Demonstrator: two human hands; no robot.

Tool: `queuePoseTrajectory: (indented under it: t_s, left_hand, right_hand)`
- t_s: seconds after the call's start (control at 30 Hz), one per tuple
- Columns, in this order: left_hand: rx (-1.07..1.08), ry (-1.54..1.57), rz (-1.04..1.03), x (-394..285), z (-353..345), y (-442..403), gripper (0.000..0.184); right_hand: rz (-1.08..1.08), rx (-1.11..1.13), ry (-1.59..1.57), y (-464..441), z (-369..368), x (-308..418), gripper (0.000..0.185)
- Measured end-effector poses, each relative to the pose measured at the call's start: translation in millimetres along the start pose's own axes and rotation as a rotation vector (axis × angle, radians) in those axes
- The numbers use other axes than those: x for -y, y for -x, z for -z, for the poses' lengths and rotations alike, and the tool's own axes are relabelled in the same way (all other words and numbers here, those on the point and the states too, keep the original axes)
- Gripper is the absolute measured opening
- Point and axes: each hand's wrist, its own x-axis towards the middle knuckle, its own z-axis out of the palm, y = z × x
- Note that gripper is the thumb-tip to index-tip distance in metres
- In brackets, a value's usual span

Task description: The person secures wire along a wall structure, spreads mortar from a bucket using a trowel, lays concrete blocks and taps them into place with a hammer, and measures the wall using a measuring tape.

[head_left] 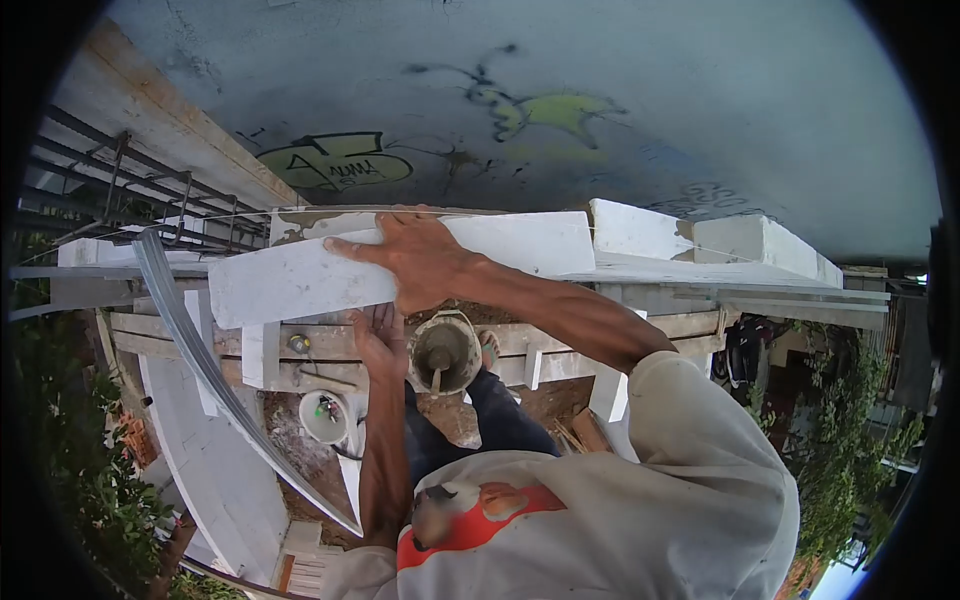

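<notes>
A long white masonry block [290, 284] lies level along the near side of the wall top, its right end in both my hands. My right hand [425, 258] reaches over that end from above, thumb stretched along the upper face and fingers over the far edge. From below, my left hand [379, 340] supports the near lower edge, palm up, with its fingertips partly hidden under the block. Behind runs a course of white blocks [530, 240] with grey mortar patches. A taut string [460, 213] passes along this course.
Below me, a bucket of grey mortar [444, 352] stands on scaffold planks [520, 340]; a tape measure [299, 343] sits to its left. A smaller white bucket [325, 416] is lower. A bent metal channel [215, 370] slants past my left. Steel rebar [120, 180] and a painted wall [640, 90] stand beyond.
</notes>
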Motion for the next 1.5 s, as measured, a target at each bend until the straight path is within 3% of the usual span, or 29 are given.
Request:
queuePoseTrajectory:
  t_s: [0.03,0.13,0.23,0.53,0.73,0.97,1.03,1.3,1.4,1.5]
  left_hand:
    - [-0.004,0.002,0.01,0,-1,-7,0.078]
    - [-0.071,0.054,0.023,12,1,-30,0.074]
    - [-0.095,0.04,0.027,12,-14,-42,0.079]
    - [-0.101,-0.019,0.099,17,-35,-90,0.088]
    - [-0.129,-0.068,0.119,20,-46,-99,0.092]
    - [-0.201,-0.038,0.127,41,-31,-117,0.079]
    - [-0.072,-0.112,0.131,27,-36,-110,0.103]
    - [-0.064,-0.268,0.222,4,-33,-101,0.103]
    - [-0.03,-0.32,0.213,6,-17,-97,0.101]
    - [-0.108,-0.373,0.226,14,36,-95,0.095]
  right_hand:
    - [0.052,-0.132,0.096,-4,-1,-1,0.11]
    - [-0.078,0.094,0.067,-14,11,-9,0.118]
    - [-0.141,0.091,0.079,-20,14,-15,0.127]
    - [-0.264,0.116,0.1,-41,18,-36,0.131]
    - [-0.236,0.087,0.177,-48,7,-47,0.134]
    - [-0.218,0.055,0.179,-45,3,-48,0.134]
    - [-0.208,0.033,0.189,-44,4,-49,0.134]
    - [-0.321,0.197,0.202,-46,10,-46,0.132]
    - [-0.318,0.128,0.279,-30,1,-48,0.132]
    - [-0.147,-0.218,0.307,29,-1,-30,0.119]
